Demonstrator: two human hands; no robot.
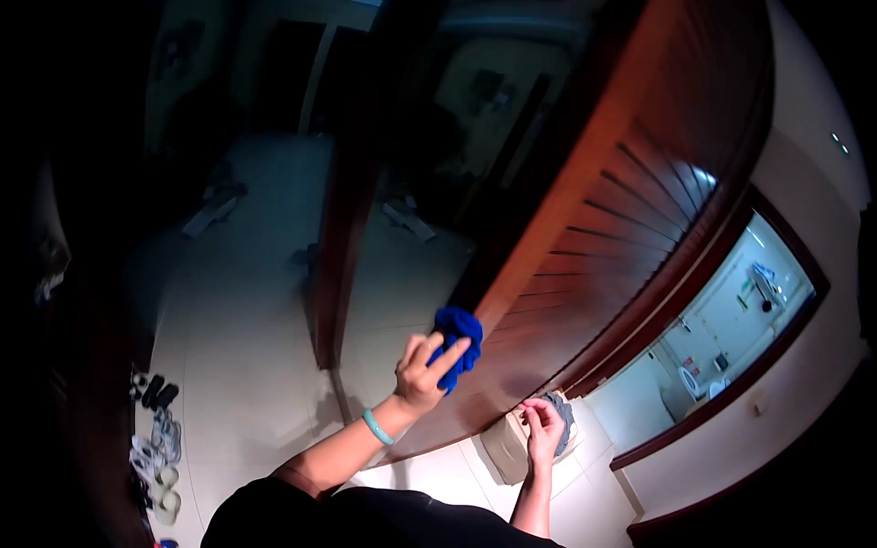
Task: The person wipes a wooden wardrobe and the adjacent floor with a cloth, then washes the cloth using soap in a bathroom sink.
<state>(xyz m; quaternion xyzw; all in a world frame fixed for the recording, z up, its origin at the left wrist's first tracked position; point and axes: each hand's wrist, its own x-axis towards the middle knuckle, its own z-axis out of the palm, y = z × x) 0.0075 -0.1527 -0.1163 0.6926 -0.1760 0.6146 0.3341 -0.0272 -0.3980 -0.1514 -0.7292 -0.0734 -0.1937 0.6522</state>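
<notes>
A crumpled blue cloth [459,342] is under the fingers of my left hand [422,373], pressed to the edge of the dark wooden frame [498,297] beside a dark reflective panel [402,283]. Two of the left fingers stretch over the cloth while the others are bent. A pale green bangle [376,427] circles my left wrist. Lower right, my right hand [545,429] hovers in the air with its fingers curled together, and nothing shows in them. Below it, partly hidden by that hand, stands a cardboard box [502,449] with dark grey fabric [565,420] on top.
Slatted reddish wood panelling [594,247] curves away to the right. Beyond it an open doorway shows a bathroom with a toilet [688,381]. Several shoes [164,438] line the left side of the tiled floor [237,402]. The upper left is very dark.
</notes>
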